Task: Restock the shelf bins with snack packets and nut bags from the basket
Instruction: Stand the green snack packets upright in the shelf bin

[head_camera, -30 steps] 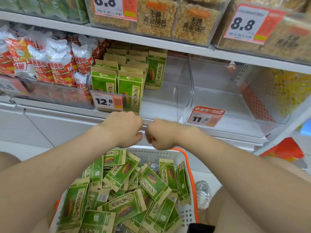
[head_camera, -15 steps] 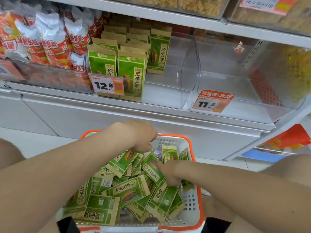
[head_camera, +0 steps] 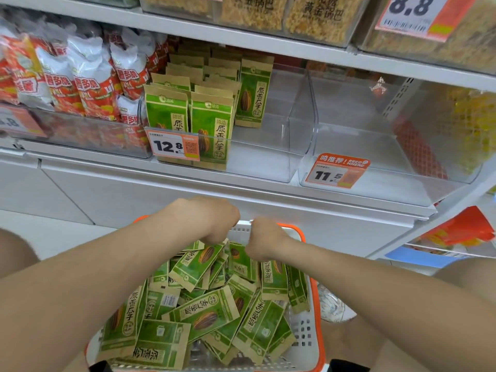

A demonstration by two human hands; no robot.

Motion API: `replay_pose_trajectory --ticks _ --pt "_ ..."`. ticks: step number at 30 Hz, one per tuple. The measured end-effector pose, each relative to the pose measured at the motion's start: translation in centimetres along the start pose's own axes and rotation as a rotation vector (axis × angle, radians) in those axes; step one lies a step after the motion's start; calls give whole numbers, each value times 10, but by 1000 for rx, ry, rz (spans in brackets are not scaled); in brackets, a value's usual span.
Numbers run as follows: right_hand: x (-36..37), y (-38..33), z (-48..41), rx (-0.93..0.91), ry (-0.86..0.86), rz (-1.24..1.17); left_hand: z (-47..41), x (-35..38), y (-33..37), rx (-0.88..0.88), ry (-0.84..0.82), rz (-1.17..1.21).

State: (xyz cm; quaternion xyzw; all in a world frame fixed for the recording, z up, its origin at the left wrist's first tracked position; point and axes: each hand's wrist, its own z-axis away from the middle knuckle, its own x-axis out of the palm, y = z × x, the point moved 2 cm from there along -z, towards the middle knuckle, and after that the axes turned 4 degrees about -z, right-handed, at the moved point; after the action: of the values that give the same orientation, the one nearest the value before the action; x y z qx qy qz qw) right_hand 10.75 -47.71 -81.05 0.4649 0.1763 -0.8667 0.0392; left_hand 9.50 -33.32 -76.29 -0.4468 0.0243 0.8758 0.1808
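My left hand [head_camera: 206,218] is over the far end of the basket [head_camera: 304,334]. Its fingers curl down and pinch the upper edge of a green packet [head_camera: 200,260], which lies tilted on the pile. My right hand [head_camera: 264,237] is just beside it, fingers curled down onto the pile; I cannot tell whether it grasps a packet. Loose packets [head_camera: 206,318] fill the basket. On the shelf above, the clear bin [head_camera: 268,149] holds upright packets [head_camera: 212,124] of the same kind.

Orange tag [head_camera: 173,146] on seed-packet bin [head_camera: 263,162]: 12.8. Recommend tag [head_camera: 336,171], right bin [head_camera: 397,183]: 11.5. Top-shelf tag [head_camera: 421,14]: 8.8.
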Motion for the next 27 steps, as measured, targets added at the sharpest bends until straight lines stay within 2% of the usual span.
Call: replay_pose_trajectory --ticks 5,8,11,15,17,20,27 --pt "-51 -22 8 -212 175 102 6 -10 -9 -25 56 133" --pt "-75 -29 10 -332 291 35 11 -21 -16 -35 163 230" --pt "-97 -27 18 -385 501 -41 18 -35 -24 53 316 615" --pt "-126 -19 23 -352 683 -483 31 -47 -32 136 383 1198" --pt "-141 -15 23 -264 653 -620 34 -52 -33 122 465 1374" --pt "-147 -13 25 -236 444 -751 34 -58 -34 60 595 1505" --pt "-144 -29 23 -371 590 -627 39 -61 -28 43 698 1717"
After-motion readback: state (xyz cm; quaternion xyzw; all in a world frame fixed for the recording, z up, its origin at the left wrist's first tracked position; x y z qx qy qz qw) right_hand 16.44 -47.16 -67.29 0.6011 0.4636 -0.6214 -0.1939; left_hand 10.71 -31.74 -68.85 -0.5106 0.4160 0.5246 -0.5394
